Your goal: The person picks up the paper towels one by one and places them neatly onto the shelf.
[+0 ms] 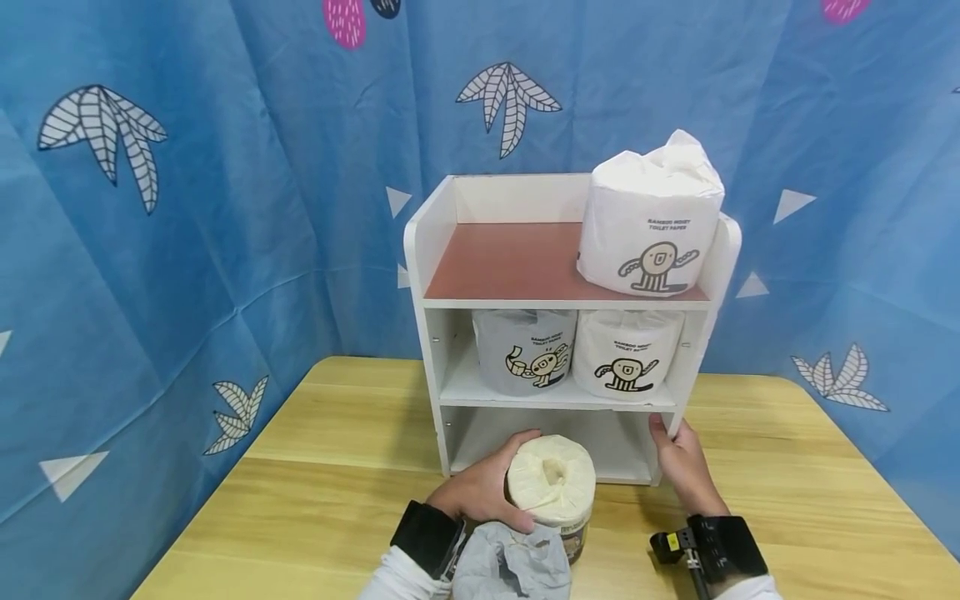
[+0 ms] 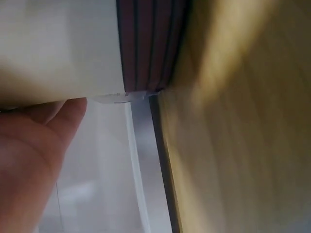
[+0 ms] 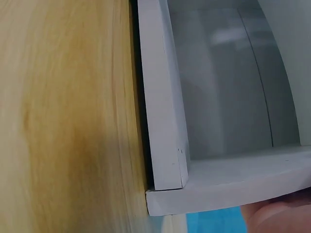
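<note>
Holding in left grip (image 1: 483, 483), w/ fingers curled abt. halfway round: cream paper-wrapped cylindrical roll (image 1: 551, 479), upright before bottom bay (image 1: 615, 442) of white three-tier shelf (image 1: 433, 375) w/ red-brown top board (image 1: 510, 258); prob. wrapped thus to prevent tipping. Pinching shelf's right side panel (image 1: 692, 358) in right grip (image 1: 686, 467), thumb on front edge, prob. to stop it sliding on yellow wood-grain counter (image 1: 337, 467), nr. far edge. Just before cream roll, toward counter's near edge: grey paper-wrapped roll (image 1: 528, 558), prob. parked within reach.

A blue curtain (image 1: 285, 183) hangs behind the yellowish wooden table (image 1: 337, 450). Its cloth carries printed leaves (image 1: 513, 117) and pale triangles (image 1: 791, 203).
</note>
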A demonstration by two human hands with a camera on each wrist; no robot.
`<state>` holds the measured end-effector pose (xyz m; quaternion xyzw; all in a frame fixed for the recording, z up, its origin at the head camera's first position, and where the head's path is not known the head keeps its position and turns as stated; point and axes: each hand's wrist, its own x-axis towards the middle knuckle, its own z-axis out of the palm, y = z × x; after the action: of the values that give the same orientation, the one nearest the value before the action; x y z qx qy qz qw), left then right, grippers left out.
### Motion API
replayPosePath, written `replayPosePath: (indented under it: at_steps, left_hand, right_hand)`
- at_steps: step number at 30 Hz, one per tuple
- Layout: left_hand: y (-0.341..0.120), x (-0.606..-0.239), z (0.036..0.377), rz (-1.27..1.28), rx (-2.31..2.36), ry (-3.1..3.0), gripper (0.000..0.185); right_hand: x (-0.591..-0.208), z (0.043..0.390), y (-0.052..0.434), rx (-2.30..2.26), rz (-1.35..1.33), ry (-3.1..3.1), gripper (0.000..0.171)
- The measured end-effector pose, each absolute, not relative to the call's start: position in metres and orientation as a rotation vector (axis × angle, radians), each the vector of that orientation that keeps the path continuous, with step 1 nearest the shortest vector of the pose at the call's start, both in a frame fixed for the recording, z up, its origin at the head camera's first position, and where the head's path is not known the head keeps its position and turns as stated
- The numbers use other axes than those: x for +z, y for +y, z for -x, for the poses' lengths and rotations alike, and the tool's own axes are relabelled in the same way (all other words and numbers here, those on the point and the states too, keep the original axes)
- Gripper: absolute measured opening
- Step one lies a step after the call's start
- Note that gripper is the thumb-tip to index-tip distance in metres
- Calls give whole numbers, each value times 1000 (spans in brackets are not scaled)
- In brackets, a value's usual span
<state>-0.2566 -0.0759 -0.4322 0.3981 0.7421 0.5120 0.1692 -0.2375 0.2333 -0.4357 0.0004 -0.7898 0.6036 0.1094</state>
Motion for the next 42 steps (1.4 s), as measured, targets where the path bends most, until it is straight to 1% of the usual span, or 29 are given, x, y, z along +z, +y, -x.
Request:
replayPosePath:
  at_steps: [8,12,15,22,25,32,42]
  left_hand:
    - [-83,-443,266,-1140,1533,1996,105]
    - [-86,-444,267,-1195,1571,1906,95]
    - [-84,-443,265,-1220,1538,1951,92]
    - [-68,-441,255,-1208,1404,2235,107]
    - [-62,-444,253,-1231,1412,2300,109]
    - [-59,-444,250,-1196,1508,2310,100]
    - [-65,-441,252,-1235,1521,2309,82]
  right_hand:
    - [-437,237,234,1768,-19,-2326,59]
    - [-435,236,234,1776,-16,-2332,59]
    - [-434,236,234,1773,-24,-2332,58]
    - [-435,235,234,1768,-58,-2340,61]
    - [-436,235,234,1772,-67,-2341,62]
    - [-435,235,234,1774,-49,-2354,62]
    - [-435,236,235,1782,-60,-2351,61]
